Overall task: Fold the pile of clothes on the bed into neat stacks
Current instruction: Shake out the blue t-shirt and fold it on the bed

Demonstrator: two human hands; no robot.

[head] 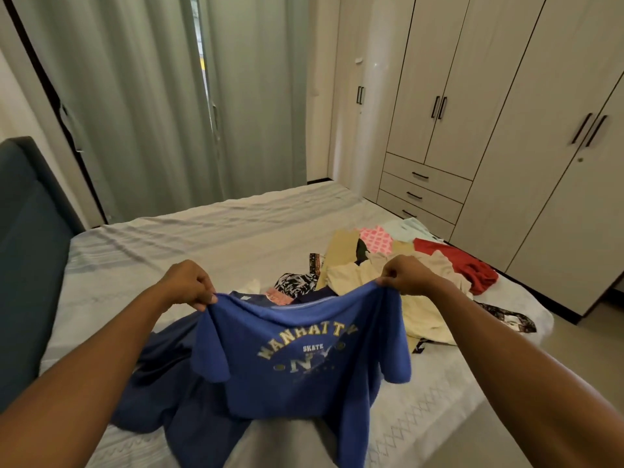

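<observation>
**Blue T-shirt held up by both shoulders**

We are holding a blue T-shirt (297, 359) up in the lower middle of the frame, its printed front facing us. Our left hand (187, 285) is pinching one shoulder seam, fingers curled tight with the thumb pressing the cloth against them. Our right hand (407, 275) is doing the same at the other shoulder, knuckles up and fingertips closed on the fabric. The shirt is hanging between the two hands, the neckline sagging in the middle and both short sleeves drooping at the sides.

Under the shirt and to its left, a navy garment (158, 383) is lying crumpled on the bed (202, 238), partly hidden by the shirt. The pile of clothes (388, 265) is lying at centre right of the frame, just behind our right hand, which is blocking part of it. In it we are seeing a cream garment (425, 315), a red garment (462, 265) toward the right edge of the bed, a pink patterned piece (374, 236) at the far side, and a black-and-white patterned piece (295, 282) between our hands.

A dark headboard (30, 231) is standing at the left edge, grey curtains (152, 96) are hanging across the upper left, and a pale wardrobe (506, 130) with drawers (422, 194) is filling the upper right.
</observation>
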